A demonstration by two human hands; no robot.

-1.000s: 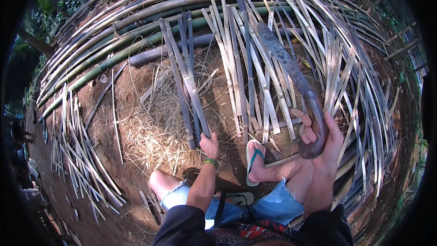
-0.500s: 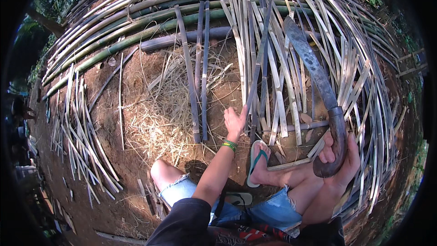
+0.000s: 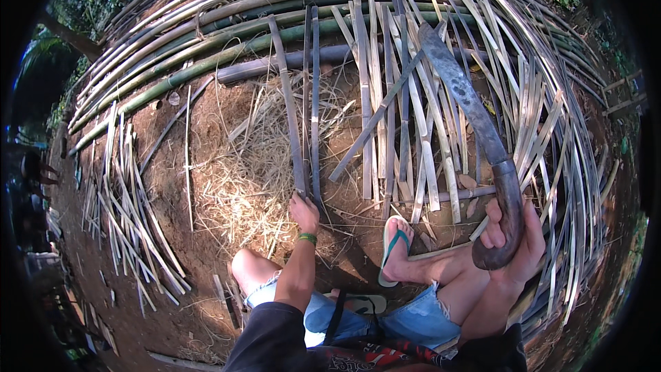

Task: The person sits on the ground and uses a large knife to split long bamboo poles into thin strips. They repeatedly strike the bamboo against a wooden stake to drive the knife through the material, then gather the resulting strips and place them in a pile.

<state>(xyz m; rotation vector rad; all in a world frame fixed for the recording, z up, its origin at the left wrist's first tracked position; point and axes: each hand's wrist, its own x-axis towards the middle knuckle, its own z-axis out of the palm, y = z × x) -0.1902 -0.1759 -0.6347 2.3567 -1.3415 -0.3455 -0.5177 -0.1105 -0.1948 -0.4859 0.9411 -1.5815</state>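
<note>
My left hand (image 3: 303,213), a green band at its wrist, is closed round the lower end of a long split bamboo strip (image 3: 287,96). That strip slants away from me toward the stacked poles, and a second, darker strip (image 3: 315,103) lies just to its right. In my right hand (image 3: 515,244) is a machete (image 3: 468,96), gripped by its dark curved wooden handle, its broad blade pointing up and away over the strips. Further right of centre, another bamboo strip (image 3: 372,124) lies diagonally across a row of pale strips (image 3: 430,131).
Long bamboo poles (image 3: 255,3) are stacked across the far side. Pale shavings (image 3: 241,186) cover the dirt left of centre. Narrow strips (image 3: 131,213) lie far left, and a dense pile of strips (image 3: 561,186) curves down the right. My sandalled foot (image 3: 397,248) rests in front.
My left hand has let go of a strip, which now lies diagonally, and moved left to the end of another strip. My right hand with the machete stays nearly still.
</note>
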